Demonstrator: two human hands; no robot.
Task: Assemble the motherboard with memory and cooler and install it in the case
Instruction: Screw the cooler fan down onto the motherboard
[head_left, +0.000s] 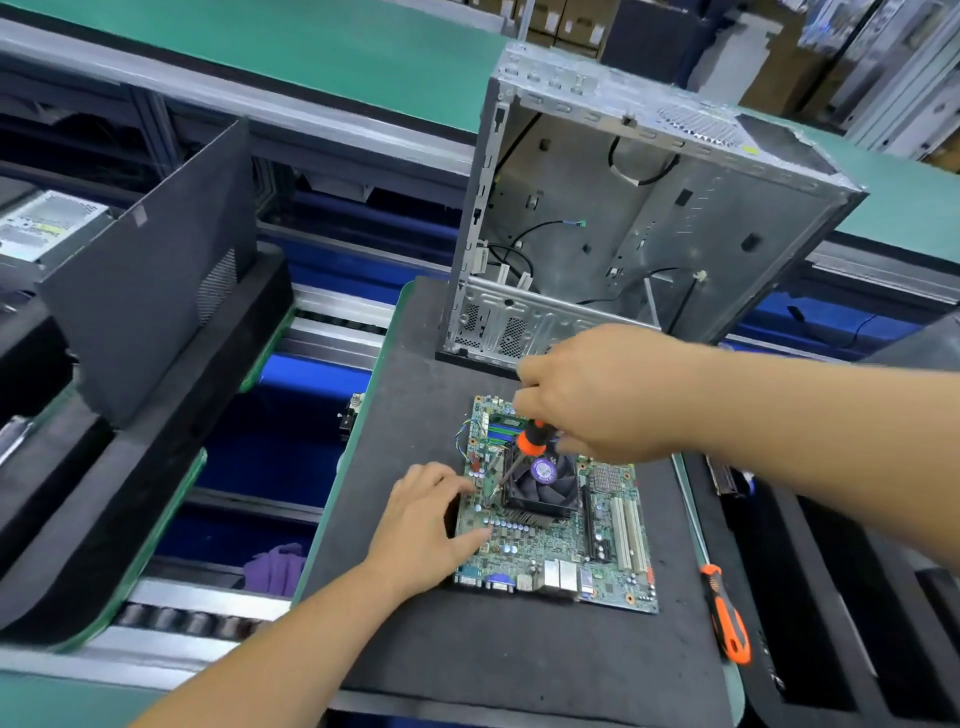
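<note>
A spare screwdriver (724, 613) lies on my mat (519, 649), right of centre. A purple cloth (275, 569) sits below the rollers (182, 621) on my left.

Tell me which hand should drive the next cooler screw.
Right. The right hand already grips the screwdriver, its tip down beside the cooler. The left hand lies flat on the motherboard, steadying it.

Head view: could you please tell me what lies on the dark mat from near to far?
Motherboard → cooler fan, with a screwdriver in the right hand → open case.
</note>
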